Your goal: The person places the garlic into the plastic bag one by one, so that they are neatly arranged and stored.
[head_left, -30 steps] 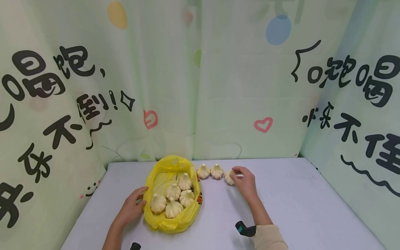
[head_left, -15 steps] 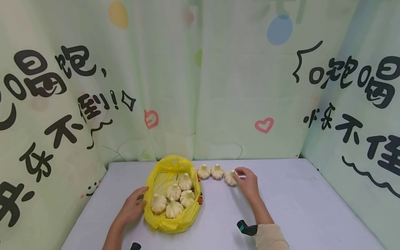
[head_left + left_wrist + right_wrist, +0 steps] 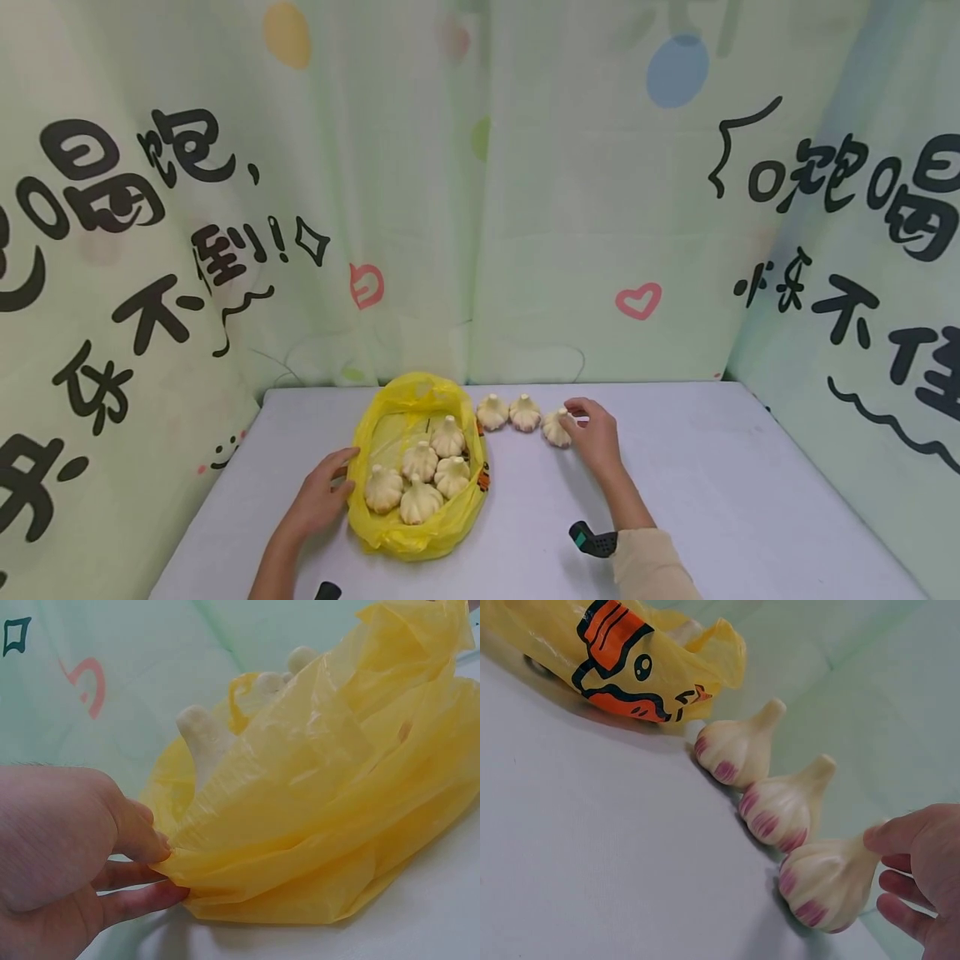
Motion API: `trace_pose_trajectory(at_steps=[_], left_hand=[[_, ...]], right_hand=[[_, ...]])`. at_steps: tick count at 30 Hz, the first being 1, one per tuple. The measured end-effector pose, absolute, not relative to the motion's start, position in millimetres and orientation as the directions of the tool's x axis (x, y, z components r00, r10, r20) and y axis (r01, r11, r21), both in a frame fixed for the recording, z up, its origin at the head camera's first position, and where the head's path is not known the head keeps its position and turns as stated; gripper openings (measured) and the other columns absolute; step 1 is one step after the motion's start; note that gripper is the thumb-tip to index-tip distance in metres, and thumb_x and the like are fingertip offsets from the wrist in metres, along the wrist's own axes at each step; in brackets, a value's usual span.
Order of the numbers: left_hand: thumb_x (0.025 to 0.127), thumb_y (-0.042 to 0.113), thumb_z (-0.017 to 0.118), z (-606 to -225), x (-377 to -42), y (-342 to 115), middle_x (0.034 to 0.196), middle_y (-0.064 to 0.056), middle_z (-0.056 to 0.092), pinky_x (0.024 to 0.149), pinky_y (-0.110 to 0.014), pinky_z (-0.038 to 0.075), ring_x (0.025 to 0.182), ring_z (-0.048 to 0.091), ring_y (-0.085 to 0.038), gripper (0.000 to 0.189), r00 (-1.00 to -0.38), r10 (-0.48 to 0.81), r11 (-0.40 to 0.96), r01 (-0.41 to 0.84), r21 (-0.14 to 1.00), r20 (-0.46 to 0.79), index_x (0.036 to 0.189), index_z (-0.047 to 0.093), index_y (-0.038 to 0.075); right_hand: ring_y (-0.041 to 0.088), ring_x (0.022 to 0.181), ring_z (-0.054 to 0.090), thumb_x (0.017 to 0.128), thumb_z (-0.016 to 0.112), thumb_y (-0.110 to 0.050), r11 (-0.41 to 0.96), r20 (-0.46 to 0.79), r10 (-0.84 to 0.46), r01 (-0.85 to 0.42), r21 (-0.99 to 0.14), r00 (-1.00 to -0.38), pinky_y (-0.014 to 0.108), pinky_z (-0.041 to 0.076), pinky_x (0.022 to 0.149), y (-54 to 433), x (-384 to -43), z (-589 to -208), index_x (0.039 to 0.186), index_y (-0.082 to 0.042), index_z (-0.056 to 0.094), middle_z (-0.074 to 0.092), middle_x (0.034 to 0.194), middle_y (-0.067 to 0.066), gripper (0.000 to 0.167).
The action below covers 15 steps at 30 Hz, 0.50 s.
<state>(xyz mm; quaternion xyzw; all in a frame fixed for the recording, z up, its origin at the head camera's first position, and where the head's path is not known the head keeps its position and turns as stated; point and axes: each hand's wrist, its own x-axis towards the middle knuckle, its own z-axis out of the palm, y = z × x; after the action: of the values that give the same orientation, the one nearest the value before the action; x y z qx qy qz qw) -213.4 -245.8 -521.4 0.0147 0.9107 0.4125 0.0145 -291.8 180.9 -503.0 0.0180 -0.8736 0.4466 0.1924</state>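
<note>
My right hand (image 3: 597,437) pinches the stem of a garlic bulb (image 3: 829,881) with thumb and fingertip. This bulb stands on the table at the right end of a row, beside a middle bulb (image 3: 787,806) and a left bulb (image 3: 739,750). They are cream with purple streaks low on the sides. Left of the row lies a yellow plastic bag (image 3: 367,540), its mouth spread wide around several more garlic bulbs (image 3: 420,500). At the bag's left side my left hand (image 3: 318,496) holds a fold of the plastic between its fingertips, plain in the left wrist view.
A white-covered table (image 3: 712,500) reaches back to a pale green printed curtain (image 3: 555,250), which also rises on both sides. An orange and black cartoon print (image 3: 622,667) marks the bag's right side. A black wrist device (image 3: 592,540) sits at my right wrist.
The garlic bulb at the row's right end has gone from slightly tilted to more upright in my right hand's fingertips. My left hand stays at the bag; the head view has shifted slightly.
</note>
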Motion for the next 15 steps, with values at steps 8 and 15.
trace_pose_trajectory(at_steps=[8, 15], left_hand=[[0.094, -0.001, 0.053, -522.0, -211.8, -247.1, 0.148, -0.019, 0.041, 0.100, -0.054, 0.048, 0.126, 0.052, -0.040, 0.050, -0.998, 0.060, 0.638, 0.054, 0.768, 0.020, 0.142, 0.044, 0.006], [0.094, 0.000, 0.053, -521.6, -212.1, -246.2, 0.148, -0.018, 0.042, 0.100, -0.054, 0.048, 0.125, 0.052, -0.040, 0.050, -0.998, 0.055, 0.647, 0.050, 0.761, 0.019, 0.143, 0.044, 0.007]], right_hand=[[0.034, 0.099, 0.065, 0.081, 0.072, -0.004, 0.616, 0.359, 0.141, -0.202, -0.761, -0.923, 0.047, 0.056, 0.085, 181.1, -294.8, -505.5, 0.105, 0.002, 0.067, 0.069, 0.103, 0.020, 0.024], [0.035, 0.099, 0.065, 0.082, 0.072, -0.004, 0.629, 0.356, 0.121, -0.206, -0.749, -0.927, 0.048, 0.056, 0.085, 180.4, -296.2, -505.9, 0.104, 0.002, 0.068, 0.069, 0.101, 0.020, 0.023]])
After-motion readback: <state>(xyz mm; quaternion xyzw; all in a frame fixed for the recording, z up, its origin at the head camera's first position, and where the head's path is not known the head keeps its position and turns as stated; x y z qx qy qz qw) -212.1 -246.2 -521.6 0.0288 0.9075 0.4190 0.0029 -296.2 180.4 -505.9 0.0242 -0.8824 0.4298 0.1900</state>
